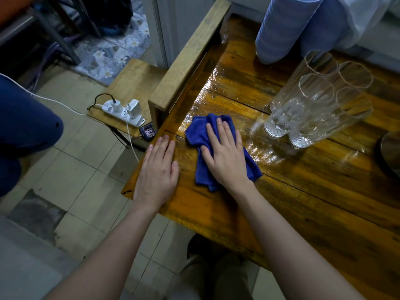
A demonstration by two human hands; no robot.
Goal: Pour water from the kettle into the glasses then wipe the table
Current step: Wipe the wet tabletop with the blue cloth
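Note:
A crumpled blue cloth (198,135) lies on the wet wooden table (303,180) near its left edge. My right hand (225,156) presses flat on top of the cloth, fingers spread. My left hand (159,169) rests palm down on the table's left edge, holding nothing. Several tall clear glasses (318,100) stand clustered to the right of the cloth, with a little water in them. A dark rounded object, possibly the kettle (389,150), is cut off at the right edge.
A raised wooden ledge (190,50) borders the table's left side. A stack of blue plastic stools (290,29) stands at the back. A white power strip (123,111) with chargers sits on a low stool to the left. Another person's leg (26,122) is at far left.

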